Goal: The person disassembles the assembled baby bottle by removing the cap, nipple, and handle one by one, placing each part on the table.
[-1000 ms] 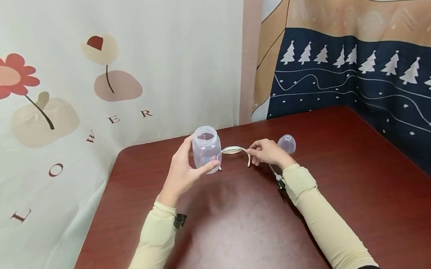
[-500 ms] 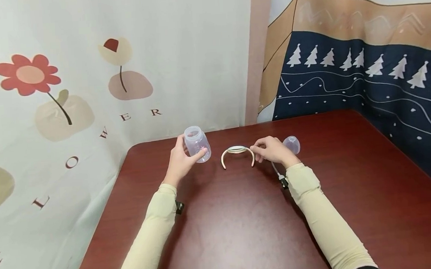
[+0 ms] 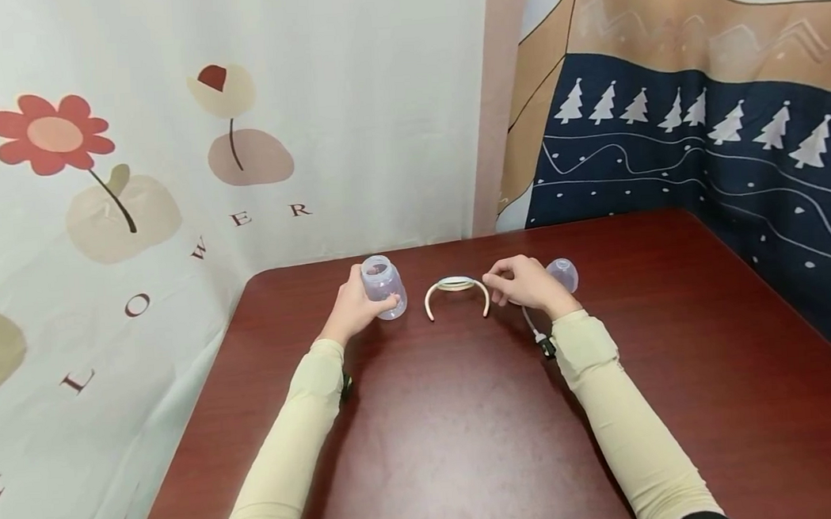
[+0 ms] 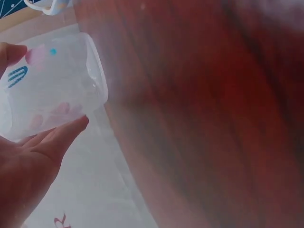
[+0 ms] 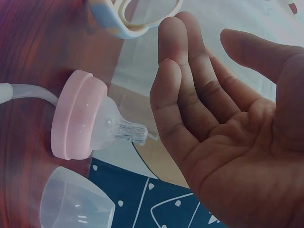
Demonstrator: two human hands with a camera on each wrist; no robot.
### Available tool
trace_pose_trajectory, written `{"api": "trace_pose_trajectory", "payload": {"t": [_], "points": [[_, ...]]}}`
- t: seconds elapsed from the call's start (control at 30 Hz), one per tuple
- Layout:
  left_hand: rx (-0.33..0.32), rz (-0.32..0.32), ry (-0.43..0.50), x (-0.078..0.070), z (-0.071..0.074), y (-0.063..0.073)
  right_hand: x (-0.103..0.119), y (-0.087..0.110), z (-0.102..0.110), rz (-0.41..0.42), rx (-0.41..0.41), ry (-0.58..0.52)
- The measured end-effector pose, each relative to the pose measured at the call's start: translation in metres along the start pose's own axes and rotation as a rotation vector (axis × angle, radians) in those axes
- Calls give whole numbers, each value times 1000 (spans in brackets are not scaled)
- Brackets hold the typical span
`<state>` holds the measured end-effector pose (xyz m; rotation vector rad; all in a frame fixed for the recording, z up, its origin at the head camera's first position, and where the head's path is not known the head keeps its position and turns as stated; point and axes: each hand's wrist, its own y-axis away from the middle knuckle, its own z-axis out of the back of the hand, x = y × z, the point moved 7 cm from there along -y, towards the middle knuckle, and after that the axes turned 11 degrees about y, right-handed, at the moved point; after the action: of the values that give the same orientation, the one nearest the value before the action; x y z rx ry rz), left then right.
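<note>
My left hand grips a clear baby bottle body, upright, its threaded mouth uncovered, left of centre near the table's back. In the left wrist view, fingers and thumb wrap the bottle, which has pink and blue prints. Between the hands stands a pale two-armed bottle handle with a ring on top. My right hand is just right of the handle; in the right wrist view its relaxed fingers hold nothing. A pink collar with a clear teat and a straw lies beside that hand.
A clear dome cap stands right of my right hand. The straw's weighted end lies on the table, near the black wrist camera. Printed curtains hang behind the red-brown table.
My left hand has taken the bottle left, away from in front of the handle, and lowered it toward the table. The right hand has stayed beside the handle. The head view has shifted slightly.
</note>
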<state>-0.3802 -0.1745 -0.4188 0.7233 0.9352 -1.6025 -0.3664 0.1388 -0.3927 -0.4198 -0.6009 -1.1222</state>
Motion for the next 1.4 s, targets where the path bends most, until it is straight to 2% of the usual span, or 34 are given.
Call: {"api": "trace_pose_trajectory", "payload": {"t": [0.23, 0.57, 0.7, 0.9, 1.1, 1.2, 1.3, 1.4], "points": [[38, 48, -72, 5, 6, 1, 4, 0, -3, -18, 21, -28], [136, 123, -107, 1, 1, -21, 9, 5, 21, 4, -59, 6], [146, 142, -86, 6, -2, -17, 10, 8, 24, 6, -73, 33], [124, 155, -38, 14, 3, -8, 15, 8, 27, 36, -102, 36], [135, 134, -11, 10, -1, -15, 9, 11, 40, -10, -143, 37], [168, 172, -9, 19, -5, -10, 5, 14, 41, -47, -144, 41], [193, 219, -31, 27, -5, -5, 4, 14, 36, -46, -121, 34], [190, 212, -39, 27, -5, -6, 5, 13, 36, -21, -123, 32]]}}
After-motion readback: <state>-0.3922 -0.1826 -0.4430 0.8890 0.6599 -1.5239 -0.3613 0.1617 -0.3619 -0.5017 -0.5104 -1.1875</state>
